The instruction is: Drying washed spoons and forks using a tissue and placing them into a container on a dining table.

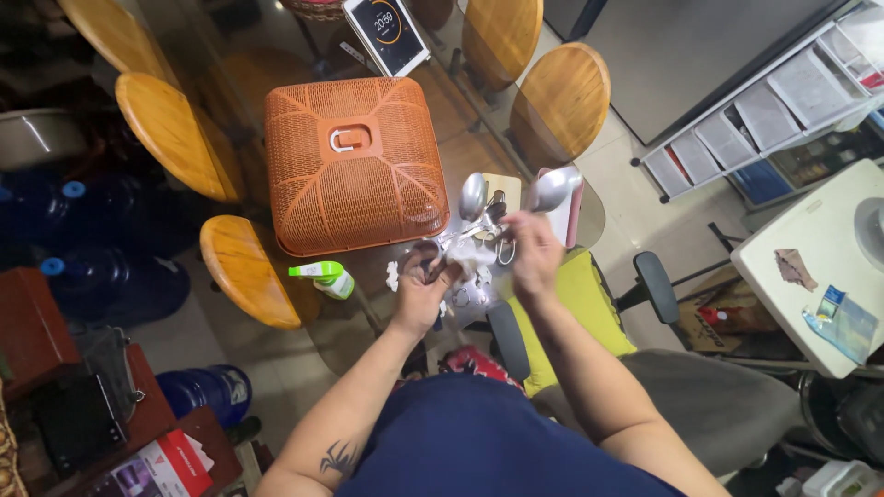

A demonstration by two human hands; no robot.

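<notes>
1. Left hand (419, 293) low over the glass table (368, 276), fingers curled shut around a small dark item; identity of that item not readable at this size.
2. Right hand (532, 250) raised beside it, fingers pinched closed on a crumpled white cloth (465, 253) stretched between the two hands.
3. Large metal spoon (552, 189) standing up just above the right hand, bowl uppermost; unclear whether the hand grips its handle or the spoon merely sits behind it.
4. Second metal spoon (472, 195) upright just left of the first, among other utensils in a small holder (502, 189) at the table edge.
5. Orange woven food cover (350, 161) with white centre handle, square, resting on the table well left of the spoons, apart from both hands.
6. Green-and-white spray bottle (324, 276) lying near the left hand, not touching.
7. Tablet (387, 32) propped at the far side of the table, screen lit.
8. Round wooden stools (244, 271) ringed about the table; blue water jugs (115, 276) on the floor to the left.
9. White side table (810, 276) to the right, bearing a brown rag (794, 267).
</notes>
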